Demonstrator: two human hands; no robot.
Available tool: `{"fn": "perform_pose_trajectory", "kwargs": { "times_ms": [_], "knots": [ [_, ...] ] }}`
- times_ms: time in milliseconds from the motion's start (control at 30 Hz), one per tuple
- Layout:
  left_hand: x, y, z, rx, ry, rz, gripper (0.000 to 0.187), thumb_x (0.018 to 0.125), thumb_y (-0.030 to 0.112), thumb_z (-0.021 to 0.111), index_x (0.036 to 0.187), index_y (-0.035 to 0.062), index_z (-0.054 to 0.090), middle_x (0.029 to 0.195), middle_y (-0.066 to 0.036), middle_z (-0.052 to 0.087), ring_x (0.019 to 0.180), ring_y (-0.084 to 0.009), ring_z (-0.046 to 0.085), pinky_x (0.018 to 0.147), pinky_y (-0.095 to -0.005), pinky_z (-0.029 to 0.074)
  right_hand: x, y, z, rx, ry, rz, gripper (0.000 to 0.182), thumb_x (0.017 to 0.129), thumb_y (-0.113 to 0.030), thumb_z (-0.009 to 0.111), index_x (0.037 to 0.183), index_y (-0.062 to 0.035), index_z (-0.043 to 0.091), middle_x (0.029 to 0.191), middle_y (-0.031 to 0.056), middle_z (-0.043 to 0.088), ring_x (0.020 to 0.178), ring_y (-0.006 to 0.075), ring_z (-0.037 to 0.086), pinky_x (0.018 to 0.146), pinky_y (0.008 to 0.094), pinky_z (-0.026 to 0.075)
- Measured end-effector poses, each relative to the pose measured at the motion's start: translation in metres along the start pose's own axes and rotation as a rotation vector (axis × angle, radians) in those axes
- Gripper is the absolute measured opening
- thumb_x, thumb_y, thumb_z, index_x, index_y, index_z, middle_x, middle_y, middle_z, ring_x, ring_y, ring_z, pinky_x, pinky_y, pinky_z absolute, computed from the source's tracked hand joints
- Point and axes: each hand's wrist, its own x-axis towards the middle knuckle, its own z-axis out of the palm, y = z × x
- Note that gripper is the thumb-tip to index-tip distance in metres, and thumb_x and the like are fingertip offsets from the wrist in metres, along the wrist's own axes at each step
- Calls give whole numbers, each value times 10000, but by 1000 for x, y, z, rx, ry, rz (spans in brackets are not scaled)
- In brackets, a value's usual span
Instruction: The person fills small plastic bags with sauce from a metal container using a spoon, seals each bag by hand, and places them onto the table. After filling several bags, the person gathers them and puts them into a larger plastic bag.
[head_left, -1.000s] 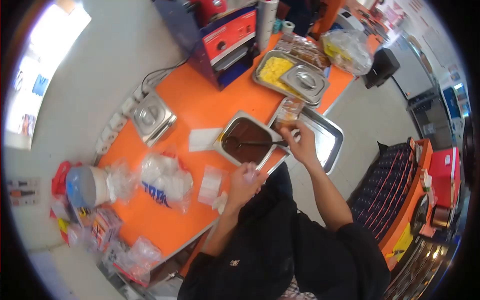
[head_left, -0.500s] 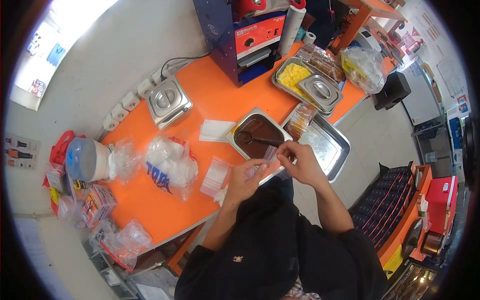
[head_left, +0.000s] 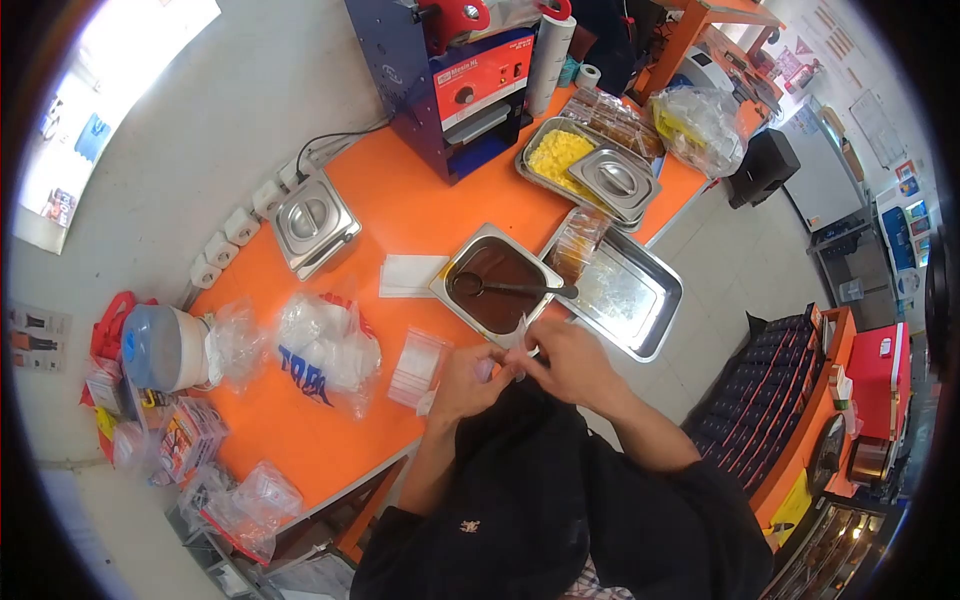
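Close to my body, my left hand [head_left: 468, 384] and my right hand [head_left: 567, 362] meet and pinch a small clear plastic bag [head_left: 521, 333] between their fingers. Just beyond them stands a steel pan of brown sauce [head_left: 505, 312], with a dark-handled ladle [head_left: 520, 289] resting in it, its handle over the right rim. Left of my hands lies a stack of small clear bags [head_left: 418, 368]. Some white paper slips [head_left: 411, 275] lie beside the pan. The bag's lower part is mostly hidden by my fingers.
A steel tray [head_left: 632, 300] with a wrapped loaf [head_left: 577, 243] is to the right. Behind are a pan of yellow shreds [head_left: 560, 155] and a blue-and-red machine [head_left: 480, 85]. A lidded steel container [head_left: 315, 225] and plastic bags [head_left: 325, 345] stand left on the orange table.
My hands have come closer together and lower, toward my body, with the plastic bag between them. My right hand has moved away from beside the ladle handle. The view has shifted slightly.
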Motion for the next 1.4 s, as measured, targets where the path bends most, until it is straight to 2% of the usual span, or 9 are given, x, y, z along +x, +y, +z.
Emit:
{"fn": "perform_pose_trajectory", "kwargs": {
  "times_ms": [167,267,567,667,767,833,1033,1267,1400],
  "knots": [
    [-2,-12,5,9,-36,74,126,924,115,661,908,-7,691,853,-54,724,786,-144,667,749,-280,515,-6,20,21,242,-368,89,309,965,-314,592,848,-38,666,799,172,681,812,384,674,723,498,515],
    [-6,-14,5,-276,-128,-319,133,926,117,632,944,-12,662,826,-50,704,758,-159,659,724,-297,515,-6,23,19,383,-348,106,240,947,-221,570,839,-31,667,792,178,685,803,390,676,715,493,524],
    [-4,-31,2,102,-181,175,186,995,146,542,898,31,653,736,-32,644,529,-79,525,493,-235,417,-13,16,33,226,-237,-7,196,909,-166,578,832,-7,662,764,213,667,726,432,646,669,513,510],
    [-3,-10,-4,-83,-292,-313,192,972,139,535,882,4,638,732,-28,646,567,-141,560,551,-309,456,-14,22,40,130,-351,45,221,911,-195,575,841,-7,669,763,214,665,739,437,643,692,523,513],
    [-5,-25,10,-44,-170,-274,214,959,133,522,859,-29,620,688,-82,620,563,-180,571,563,-379,464,-12,20,42,-65,-361,62,300,982,-263,509,865,-37,669,795,218,688,770,427,683,708,516,554],
    [-4,-44,25,246,95,106,232,951,132,514,826,-40,608,642,-166,589,500,-247,572,531,-423,451,-12,16,44,-148,-364,75,288,973,-255,521,868,-30,668,782,216,689,753,421,690,693,514,557],
    [-6,-21,33,475,282,-86,229,918,173,578,784,-7,619,731,-226,644,673,-436,636,583,-492,482,-12,6,36,-329,-270,187,264,937,-247,567,864,-13,664,761,204,695,716,386,704,657,477,567],
    [-12,-12,26,542,423,168,163,876,140,666,753,35,653,642,-173,625,573,-377,618,551,-441,467,0,3,28,-301,-266,209,297,921,-280,577,813,-33,701,775,220,693,708,395,703,670,494,564],
    [-11,19,13,507,462,249,254,779,176,824,969,58,704,929,-147,707,800,-331,703,652,-404,553,4,6,21,-244,-257,230,274,912,-269,586,833,-51,732,739,218,681,715,410,696,690,506,560]
  ]
}}
